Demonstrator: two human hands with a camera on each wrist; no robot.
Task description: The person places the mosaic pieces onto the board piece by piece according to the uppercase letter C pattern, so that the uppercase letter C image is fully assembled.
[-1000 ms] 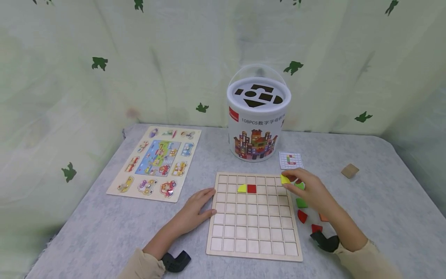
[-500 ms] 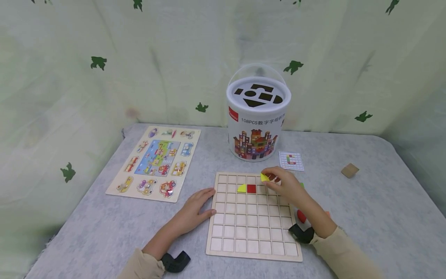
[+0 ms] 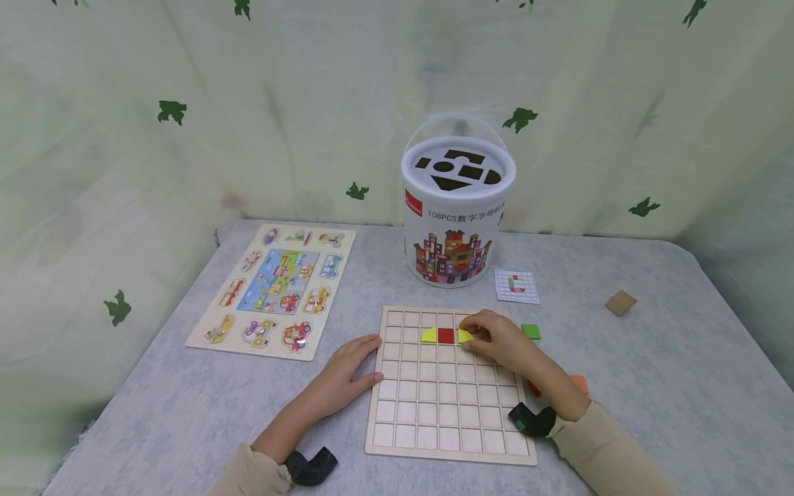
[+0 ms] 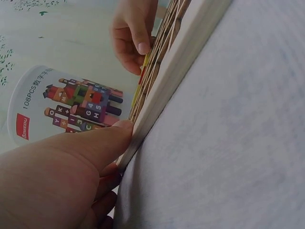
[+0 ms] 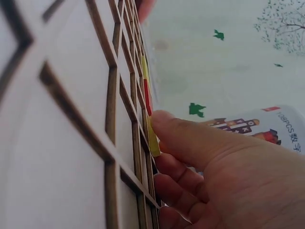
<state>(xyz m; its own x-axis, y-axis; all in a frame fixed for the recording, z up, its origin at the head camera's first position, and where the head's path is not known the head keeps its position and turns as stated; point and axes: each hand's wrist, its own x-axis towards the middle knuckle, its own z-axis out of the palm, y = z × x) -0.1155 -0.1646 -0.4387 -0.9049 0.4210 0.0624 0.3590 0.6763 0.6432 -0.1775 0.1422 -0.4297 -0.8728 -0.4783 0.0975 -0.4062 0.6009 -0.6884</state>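
Note:
A wooden grid board (image 3: 451, 413) lies on the table. In its second row, a yellow quarter-circle tile (image 3: 429, 335) sits left of a red square tile (image 3: 446, 335). My right hand (image 3: 502, 339) pinches another yellow quarter-circle tile (image 3: 464, 336) at the cell just right of the red square. In the right wrist view the thumb lies against this yellow tile (image 5: 153, 140); the hand covers part of it in the head view. At the board's left edge rests my left hand (image 3: 341, 368), its index finger and thumb spread along the rim.
A white bucket (image 3: 455, 213) stands behind the board, beside a pattern card (image 3: 517, 286). A picture puzzle (image 3: 273, 293) lies at left. Right of the board are a green tile (image 3: 531, 331), an orange tile (image 3: 579, 384) and a partly hidden red tile (image 3: 534, 388). A brown block (image 3: 621, 303) lies farther right.
My right hand has carried the yellow tile leftward from the board's right edge and lowered it into place beside the red square. My left hand has stayed at the board's left edge.

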